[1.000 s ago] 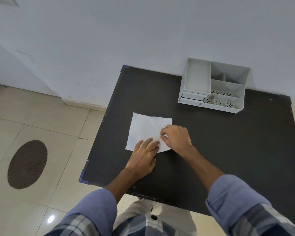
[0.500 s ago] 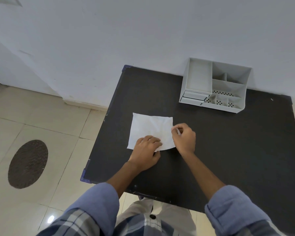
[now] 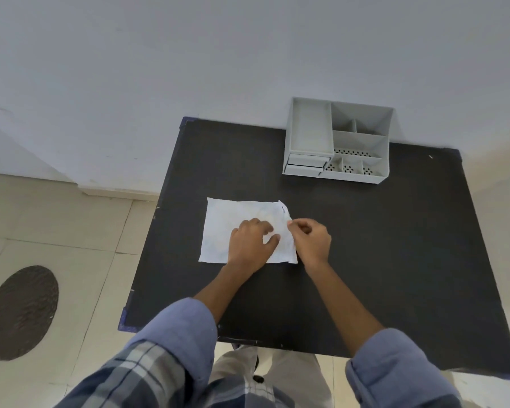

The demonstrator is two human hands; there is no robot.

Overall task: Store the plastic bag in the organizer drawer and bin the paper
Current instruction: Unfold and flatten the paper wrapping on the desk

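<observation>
A white crinkled sheet (image 3: 227,222), either the paper or the plastic bag, I cannot tell which, lies flat on the black table (image 3: 395,245). My left hand (image 3: 252,244) presses down on its right half with fingers spread. My right hand (image 3: 309,238) pinches the sheet's right edge, which is lifted and curled slightly. The grey organizer (image 3: 337,139) stands at the table's back by the wall, with two small drawers (image 3: 306,164) shut at its front left.
The table's left edge borders a tiled floor (image 3: 71,275) with a dark oval mat (image 3: 19,312). A white wall (image 3: 189,69) runs behind the table. No bin is in view.
My left hand slid further up onto the sheet. My right hand moved to the sheet's right edge and lifted it a little.
</observation>
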